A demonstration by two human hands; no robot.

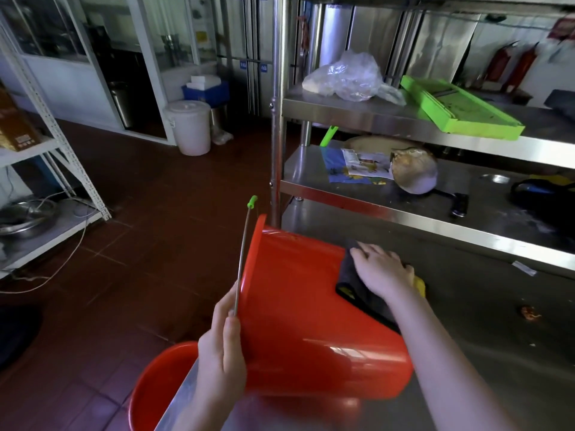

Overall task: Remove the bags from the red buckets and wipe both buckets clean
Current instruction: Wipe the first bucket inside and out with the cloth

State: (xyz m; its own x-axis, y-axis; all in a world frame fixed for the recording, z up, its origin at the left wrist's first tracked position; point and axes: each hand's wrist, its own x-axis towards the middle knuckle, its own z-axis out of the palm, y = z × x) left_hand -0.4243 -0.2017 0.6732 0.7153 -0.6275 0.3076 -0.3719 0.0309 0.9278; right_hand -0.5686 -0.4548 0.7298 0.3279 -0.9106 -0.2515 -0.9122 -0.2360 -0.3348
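Holding on, the left hand [219,349] has its thumb and fingers closed on the rim of the big red bucket [298,306]. The right hand [379,269] lies flat with straight fingers and presses a dark cloth [351,284] onto the bucket's outer side. That bucket lies on its side on the steel table [482,321], right between the 2 hands. Its open mouth is turned left, past the table edge, so its inside cannot be seen. Its wire handle [244,244] sticks up past the left hand's fingers, with a green tip [252,201] at the top. Behind the table stands a steel shelf rack [342,110], and its post rises just behind the bucket's rim. A second red bucket [158,381] sits on the floor below the table's corner, under the left arm; the part of its inside that shows is plain red. Far back on the floor is a white tub [188,126] with its lid on, and behind it a blue box [205,91] with white things on top. On the rack's upper shelf lie a long green slicer [457,104] and a crumpled clear plastic bag [348,77]; what is in the bag is too blurry to tell. The shelf under it holds some papers [364,164]. At the far left, a metal bowl [25,216] sits low on a white rack [77,169]. A small yellow thing [420,286] peeks out just beside the right hand.
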